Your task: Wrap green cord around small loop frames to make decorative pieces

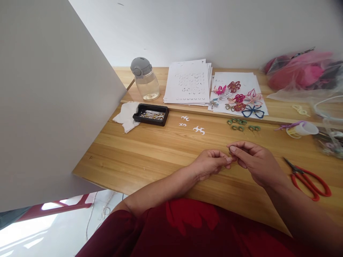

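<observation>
My left hand (pixel 213 163) and my right hand (pixel 253 160) meet fingertip to fingertip just above the table, each closed in a pinch. Between them is something tiny and dark, mostly hidden by the fingers; I cannot make out its kind. Beyond the hands lie several small green thread-wrapped loops (pixel 237 122) with thin wire ends. White crescent-shaped paper cut-outs (pixel 198 130) are scattered to their left. To the right of my right hand rest scissors with red handles (pixel 312 180), their blades toward the far side.
A black tray (pixel 165 117) of beads sits beside a white cloth (pixel 125 116) and a water bottle (pixel 148 84). Behind are stacked paper sheets (pixel 184 67) and colourful looped flowers (pixel 239 98). At right stand a tipped plastic cup (pixel 305 128) and a pink-filled bag (pixel 302 73).
</observation>
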Tool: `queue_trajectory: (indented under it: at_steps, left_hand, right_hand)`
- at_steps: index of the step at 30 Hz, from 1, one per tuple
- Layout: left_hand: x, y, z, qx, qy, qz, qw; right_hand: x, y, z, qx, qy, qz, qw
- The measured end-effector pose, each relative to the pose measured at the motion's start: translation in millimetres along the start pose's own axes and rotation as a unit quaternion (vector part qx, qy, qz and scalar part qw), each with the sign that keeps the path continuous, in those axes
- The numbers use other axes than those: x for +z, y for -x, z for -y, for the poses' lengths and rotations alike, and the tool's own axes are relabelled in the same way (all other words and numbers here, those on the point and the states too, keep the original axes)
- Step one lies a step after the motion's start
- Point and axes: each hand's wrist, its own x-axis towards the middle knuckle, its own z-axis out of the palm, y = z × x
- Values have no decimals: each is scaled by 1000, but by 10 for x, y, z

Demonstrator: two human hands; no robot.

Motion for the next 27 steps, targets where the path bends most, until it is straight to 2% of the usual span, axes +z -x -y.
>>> queue_trajectory:
  at_steps: [6,13,17,27]
  left_hand:
    - [-6,16,9,-11,-26,8,1000]
    - [-30,-16,36,8,14,9,1000]
    - [-27,-27,36,16,43,-2,999]
    - [34,12,-7,-17,15,-52,998]
  right_hand:
    - [-16,6,-38,-33,36,8,999]
    - [-28,-17,12,0,-26,-24,999]
    - [3,-14,47,19,-40,-28,999]
    - [98,14,3,15,-50,-34,998]
